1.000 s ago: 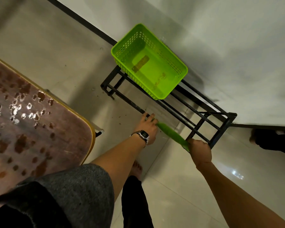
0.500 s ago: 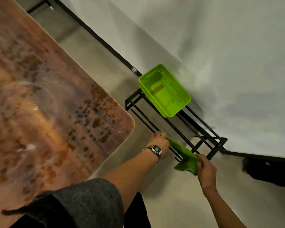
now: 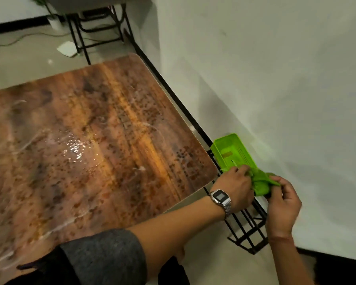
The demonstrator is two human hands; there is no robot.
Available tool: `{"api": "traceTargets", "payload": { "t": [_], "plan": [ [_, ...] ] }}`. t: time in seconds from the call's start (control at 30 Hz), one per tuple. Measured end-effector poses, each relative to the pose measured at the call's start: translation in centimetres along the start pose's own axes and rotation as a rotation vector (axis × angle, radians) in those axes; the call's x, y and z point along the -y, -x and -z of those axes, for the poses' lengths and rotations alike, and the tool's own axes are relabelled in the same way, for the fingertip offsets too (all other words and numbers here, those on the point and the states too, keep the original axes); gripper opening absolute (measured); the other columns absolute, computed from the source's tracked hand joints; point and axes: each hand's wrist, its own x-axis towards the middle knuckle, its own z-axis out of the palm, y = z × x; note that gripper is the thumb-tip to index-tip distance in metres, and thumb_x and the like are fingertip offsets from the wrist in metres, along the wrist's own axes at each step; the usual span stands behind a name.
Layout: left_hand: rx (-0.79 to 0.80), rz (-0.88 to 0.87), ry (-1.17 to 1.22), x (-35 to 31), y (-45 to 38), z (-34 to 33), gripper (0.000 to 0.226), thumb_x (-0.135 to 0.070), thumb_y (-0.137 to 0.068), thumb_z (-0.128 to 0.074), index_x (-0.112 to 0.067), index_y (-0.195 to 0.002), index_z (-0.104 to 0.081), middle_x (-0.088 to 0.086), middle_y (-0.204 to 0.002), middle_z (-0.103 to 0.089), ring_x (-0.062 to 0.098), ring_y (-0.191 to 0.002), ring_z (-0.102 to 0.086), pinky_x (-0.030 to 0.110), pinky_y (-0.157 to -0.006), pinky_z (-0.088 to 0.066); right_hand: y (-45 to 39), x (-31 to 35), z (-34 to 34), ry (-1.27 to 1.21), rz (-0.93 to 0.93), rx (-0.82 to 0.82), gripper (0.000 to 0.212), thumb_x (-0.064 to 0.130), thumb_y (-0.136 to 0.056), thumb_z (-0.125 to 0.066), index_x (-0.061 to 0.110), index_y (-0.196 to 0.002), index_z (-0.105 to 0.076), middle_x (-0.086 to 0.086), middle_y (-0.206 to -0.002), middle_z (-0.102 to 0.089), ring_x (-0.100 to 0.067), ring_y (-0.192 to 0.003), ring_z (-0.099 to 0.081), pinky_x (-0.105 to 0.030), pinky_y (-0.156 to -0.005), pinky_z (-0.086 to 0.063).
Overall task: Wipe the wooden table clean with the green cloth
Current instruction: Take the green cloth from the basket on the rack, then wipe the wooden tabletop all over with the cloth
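The wooden table (image 3: 95,145) fills the left of the head view, its top wet with droplets and smeared streaks. Off its right corner, the green cloth (image 3: 260,182) is bunched up in the air between both hands. My left hand (image 3: 235,188), with a wristwatch, grips the cloth's left side. My right hand (image 3: 282,200) pinches its right end. Both hands are above the floor beside the table, not over its top.
A green plastic basket (image 3: 232,151) sits on a black metal rack (image 3: 249,229) against the white wall, right behind the hands. Farther back stand black table legs (image 3: 80,38) and a white object (image 3: 67,49) on the floor.
The view has swung up and left, bringing the whole tabletop in. Both hands rose from the low rack with the cloth, which went from stretched out to bunched between them.
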Motion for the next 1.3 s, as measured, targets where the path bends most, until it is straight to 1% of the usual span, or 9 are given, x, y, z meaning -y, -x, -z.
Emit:
{"api": "traceTargets", "payload": {
  "t": [0.1, 0.3, 0.4, 0.6, 0.73, 0.8, 0.9, 1.1, 1.3],
  "plan": [
    [-0.094, 0.062, 0.033, 2.4, 3.1, 3.2, 0.047, -0.024, -0.088, -0.055, 0.000, -0.128, -0.049, 0.014, -0.142, -0.039, 0.035, -0.116, -0.045, 0.047, -0.097, -0.044, 1.6, 4.1, -4.6, 0.059, 0.133, 0.150, 0.027, 0.015, -0.083, -0.049, 0.032, -0.091, -0.069, 0.015, -0.087, -0.071, -0.001, -0.075, -0.061, -0.020, -0.069, -0.052],
    [-0.114, 0.236, -0.010, 10.1, 9.9, 4.7, 0.064, -0.040, -0.091, -0.039, -0.005, -0.144, -0.035, 0.012, -0.151, -0.030, 0.030, -0.127, -0.039, 0.040, -0.108, -0.037, 5.5, 6.2, -13.4, 0.351, 0.488, 0.531, 0.020, 0.014, -0.087, -0.052, 0.022, -0.097, -0.067, 0.005, -0.097, -0.067, -0.007, -0.092, -0.061, -0.014, -0.084, -0.044],
    [0.023, 0.297, -0.149, 15.0, 12.7, 3.9, 0.060, -0.021, -0.094, -0.039, -0.003, -0.149, -0.024, 0.013, -0.158, -0.017, 0.031, -0.138, -0.029, 0.039, -0.116, -0.024, 6.7, 4.1, -16.3, 0.523, 0.492, 0.655, 0.014, 0.011, -0.093, -0.057, 0.010, -0.100, -0.070, -0.005, -0.099, -0.067, -0.019, -0.094, -0.063, -0.024, -0.083, -0.044],
    [0.082, 0.294, -0.134, 21.0, 16.2, 2.8, 0.046, -0.016, -0.089, -0.041, -0.014, -0.135, -0.045, 0.005, -0.155, -0.030, 0.028, -0.136, -0.035, 0.042, -0.105, -0.038, 7.9, 0.7, -19.7, 0.954, 0.428, 0.662, 0.033, 0.045, -0.089, -0.061, 0.011, -0.089, -0.064, -0.008, -0.127, -0.052, -0.029, -0.114, -0.051, -0.037, -0.094, -0.043],
    [-0.030, 0.350, -0.184, 23.9, 16.1, 3.0, 0.042, -0.023, -0.089, -0.046, -0.017, -0.130, -0.048, 0.001, -0.148, -0.042, 0.024, -0.134, -0.039, 0.040, -0.098, -0.039, 8.6, -0.6, -22.0, 1.055, 0.524, 0.605, 0.058, 0.056, -0.081, -0.063, 0.016, -0.121, -0.049, -0.011, -0.138, -0.045, -0.031, -0.128, -0.045, -0.042, -0.094, -0.046],
    [-0.063, 0.404, -0.212, 25.7, 15.7, 3.1, 0.048, -0.030, -0.093, -0.044, -0.018, -0.139, -0.042, 0.001, -0.153, -0.035, 0.024, -0.140, -0.032, 0.042, -0.105, -0.035, 8.5, -1.4, -23.1, 1.183, 0.589, 0.658, 0.075, 0.061, -0.086, -0.053, 0.026, -0.147, -0.029, -0.008, -0.160, -0.018, -0.030, -0.146, -0.021, -0.045, -0.105, -0.039],
    [-0.063, 0.445, -0.226, 28.4, 14.6, 3.2, 0.057, -0.039, -0.097, -0.039, -0.020, -0.150, -0.028, 0.000, -0.161, -0.019, 0.023, -0.148, -0.016, 0.044, -0.115, -0.023, 8.2, -2.6, -24.5, 1.272, 0.662, 0.781, 0.073, 0.060, -0.092, -0.041, 0.037, -0.154, -0.010, -0.003, -0.164, 0.000, -0.030, -0.150, -0.004, -0.052, -0.113, -0.030],
    [-0.052, 0.422, -0.292, 31.5, 13.4, 1.7, 0.055, -0.037, -0.100, -0.032, -0.021, -0.152, -0.024, 0.000, -0.161, -0.021, 0.020, -0.148, -0.019, 0.041, -0.117, -0.021, 8.0, -4.3, -25.2, 1.158, 0.619, 0.754, 0.055, 0.059, -0.091, -0.039, 0.029, -0.137, -0.046, 0.000, -0.155, -0.032, -0.024, -0.148, -0.017, -0.050, -0.113, -0.029],
    [-0.098, 0.398, -0.321, 32.1, 13.8, 0.9, 0.057, -0.040, -0.098, -0.024, -0.020, -0.152, -0.024, 0.000, -0.160, -0.024, 0.019, -0.147, -0.021, 0.039, -0.118, -0.019, 8.6, -6.5, -22.3, 1.043, 0.725, 0.708, 0.053, 0.061, -0.090, -0.046, 0.022, -0.125, -0.055, 0.000, -0.146, -0.045, -0.023, -0.144, -0.028, -0.046, -0.116, -0.026]
  ]
}}
